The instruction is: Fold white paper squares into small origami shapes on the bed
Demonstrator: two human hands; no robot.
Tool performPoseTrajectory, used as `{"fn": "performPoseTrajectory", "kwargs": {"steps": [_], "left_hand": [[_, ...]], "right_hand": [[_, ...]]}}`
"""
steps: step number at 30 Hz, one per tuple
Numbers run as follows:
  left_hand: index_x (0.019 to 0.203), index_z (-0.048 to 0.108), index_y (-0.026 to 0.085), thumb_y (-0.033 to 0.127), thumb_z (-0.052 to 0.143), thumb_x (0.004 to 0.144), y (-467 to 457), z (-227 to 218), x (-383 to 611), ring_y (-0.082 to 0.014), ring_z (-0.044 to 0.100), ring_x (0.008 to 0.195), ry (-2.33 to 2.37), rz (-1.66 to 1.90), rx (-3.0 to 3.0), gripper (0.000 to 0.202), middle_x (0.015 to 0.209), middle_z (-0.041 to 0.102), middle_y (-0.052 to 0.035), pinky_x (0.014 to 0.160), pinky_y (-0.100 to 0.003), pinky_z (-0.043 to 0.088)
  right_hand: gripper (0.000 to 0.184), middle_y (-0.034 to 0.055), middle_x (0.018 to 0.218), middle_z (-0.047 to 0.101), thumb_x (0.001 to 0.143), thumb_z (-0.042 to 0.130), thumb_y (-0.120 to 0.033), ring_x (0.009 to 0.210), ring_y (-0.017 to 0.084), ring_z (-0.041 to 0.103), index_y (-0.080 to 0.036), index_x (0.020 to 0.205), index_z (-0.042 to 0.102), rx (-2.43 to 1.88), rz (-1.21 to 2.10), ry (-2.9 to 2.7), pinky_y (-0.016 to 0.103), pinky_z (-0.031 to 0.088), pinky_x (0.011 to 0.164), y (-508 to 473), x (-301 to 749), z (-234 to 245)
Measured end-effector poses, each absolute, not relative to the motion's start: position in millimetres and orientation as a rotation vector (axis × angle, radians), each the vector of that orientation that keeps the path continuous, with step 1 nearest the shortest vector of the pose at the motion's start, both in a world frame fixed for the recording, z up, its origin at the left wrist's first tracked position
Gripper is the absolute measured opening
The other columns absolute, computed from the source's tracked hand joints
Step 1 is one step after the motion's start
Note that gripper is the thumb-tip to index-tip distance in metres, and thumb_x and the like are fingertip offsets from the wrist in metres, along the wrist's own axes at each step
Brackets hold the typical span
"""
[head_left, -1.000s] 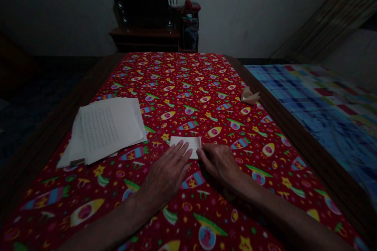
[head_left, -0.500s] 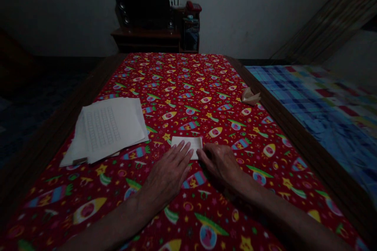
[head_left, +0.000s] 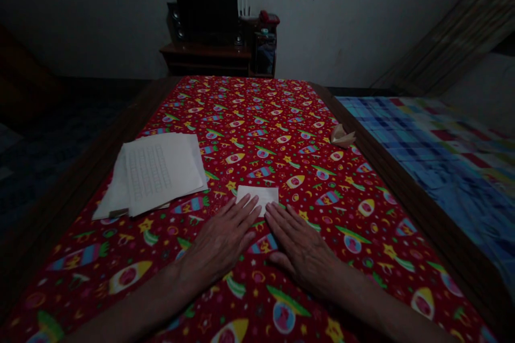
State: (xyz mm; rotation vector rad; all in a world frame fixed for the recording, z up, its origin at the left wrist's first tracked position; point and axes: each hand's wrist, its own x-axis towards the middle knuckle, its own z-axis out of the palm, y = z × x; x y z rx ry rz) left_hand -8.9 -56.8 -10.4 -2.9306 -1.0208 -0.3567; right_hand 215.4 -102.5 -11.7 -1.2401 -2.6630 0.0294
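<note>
A small folded piece of white paper (head_left: 257,193) lies on the red patterned cloth (head_left: 257,144), straight ahead of me. My left hand (head_left: 225,233) rests flat with its fingertips over the paper's lower left part. Flat too, my right hand (head_left: 300,241) has its fingertips on the paper's lower right corner. Fingers of both hands are stretched out and grip nothing. The fingertips cover the paper's near edge in places.
Left of my hands is a stack of paper sheets (head_left: 164,171) with printed grids. A folded brown paper shape (head_left: 343,136) sits near the table's right edge. Beyond the far end stand a monitor (head_left: 207,13) and a red telephone (head_left: 269,17). A bed with a checked cover (head_left: 386,139) is at the right.
My right hand has gone from curled fingers at the paper's right edge to lying flat on its corner. That edge now looks pressed down. The view has shifted slightly.
</note>
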Motion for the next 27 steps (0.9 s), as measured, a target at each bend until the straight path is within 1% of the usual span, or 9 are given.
{"fn": "performPoseTrajectory", "kwargs": {"steps": [3, 5, 10, 13, 14, 19, 23, 25, 27], "left_hand": [[0.137, 0.037, 0.019, 0.026, 0.038, 0.094, -59.8, -8.9, -24.9, -0.0210, 0.031, 0.134, -1.038, -0.294, -2.896, 0.043, 0.145, 0.036, -0.0054, 0.109, -0.044, 0.029], [0.137, 0.037, 0.020, 0.026, 0.038, 0.094, -62.7, -9.7, -32.0, -0.0213, 0.033, 0.134, -1.054, -0.276, -2.861, 0.043, 0.145, 0.036, -0.0054, 0.109, -0.045, 0.029], [0.132, 0.045, 0.014, 0.029, 0.039, 0.094, -67.3, -12.0, -18.0, -0.0233, 0.034, 0.133, -1.087, -0.367, -2.807, 0.041, 0.140, 0.044, -0.0085, 0.111, -0.046, 0.025], [0.133, 0.043, 0.010, 0.030, 0.041, 0.093, -66.3, -11.3, -4.1, -0.0230, 0.033, 0.134, -1.074, -0.378, -2.818, 0.045, 0.141, 0.042, -0.0113, 0.111, -0.041, 0.026], [0.133, 0.044, 0.010, 0.029, 0.041, 0.093, -65.8, -11.0, -3.1, -0.0228, 0.033, 0.133, -1.068, -0.368, -2.823, 0.044, 0.141, 0.042, -0.0113, 0.111, -0.041, 0.026], [0.128, 0.049, 0.015, 0.027, 0.037, 0.094, -65.3, -11.3, -23.8, -0.0217, 0.039, 0.130, -1.109, -0.383, -2.783, 0.038, 0.139, 0.045, -0.0085, 0.110, -0.044, 0.026], [0.125, 0.052, 0.015, 0.027, 0.036, 0.095, -67.5, -11.4, -28.4, -0.0224, 0.040, 0.129, -1.141, -0.436, -2.758, 0.037, 0.136, 0.049, -0.0089, 0.110, -0.045, 0.026], [0.125, 0.051, 0.012, 0.027, 0.037, 0.094, -68.3, -10.8, -17.9, -0.0232, 0.038, 0.130, -1.120, -0.446, -2.771, 0.037, 0.135, 0.050, -0.0106, 0.110, -0.044, 0.026], [0.130, 0.046, 0.013, 0.027, 0.038, 0.094, -68.7, -9.8, -4.0, -0.0216, 0.037, 0.131, -1.052, -0.445, -2.844, 0.040, 0.138, 0.046, -0.0101, 0.110, -0.042, 0.028]], "right_hand": [[0.060, 0.0101, 0.149, 0.026, 0.093, 0.041, -0.039, 0.139, 0.024, 0.017, -0.011, 0.143, 0.024, -1.256, 0.020, -2.674, 0.045, 0.031, 0.110, -104.1, 226.9, -11.7], [0.058, 0.0103, 0.148, 0.027, 0.094, 0.040, -0.038, 0.138, 0.024, 0.019, -0.010, 0.143, 0.026, -1.263, -0.001, -2.677, 0.046, 0.031, 0.110, -104.3, 228.5, -10.3], [0.058, 0.0153, 0.143, 0.035, 0.092, 0.043, -0.040, 0.136, 0.027, 0.026, -0.006, 0.138, 0.035, -1.255, -0.030, -2.634, 0.046, 0.029, 0.111, -98.3, 209.2, -10.2], [0.060, 0.0177, 0.142, 0.037, 0.091, 0.045, -0.040, 0.134, 0.028, 0.029, -0.003, 0.138, 0.036, -1.220, -0.035, -2.608, 0.047, 0.032, 0.109, -92.9, 197.4, -12.9], [0.059, 0.0179, 0.141, 0.038, 0.091, 0.045, -0.040, 0.134, 0.028, 0.030, -0.003, 0.137, 0.036, -1.215, -0.041, -2.605, 0.048, 0.032, 0.109, -92.0, 196.5, -13.4], [0.049, 0.0151, 0.137, 0.045, 0.093, 0.043, -0.035, 0.130, 0.026, 0.037, -0.006, 0.132, 0.046, -1.224, -0.087, -2.596, 0.046, 0.032, 0.109, -96.2, 210.8, -10.9], [0.044, 0.0131, 0.135, 0.048, 0.093, 0.043, -0.030, 0.129, 0.026, 0.039, -0.008, 0.131, 0.047, -1.258, -0.108, -2.556, 0.046, 0.033, 0.108, -100.6, 216.0, -9.8], [0.044, 0.0144, 0.133, 0.050, 0.092, 0.045, -0.031, 0.127, 0.027, 0.041, -0.007, 0.128, 0.049, -1.271, -0.119, -2.528, 0.046, 0.033, 0.107, -100.9, 212.6, -10.4], [0.041, 0.0152, 0.129, 0.053, 0.091, 0.046, -0.030, 0.125, 0.027, 0.044, -0.008, 0.125, 0.052, -1.269, -0.122, -2.493, 0.047, 0.034, 0.106, -100.0, 209.0, -10.4]]}}
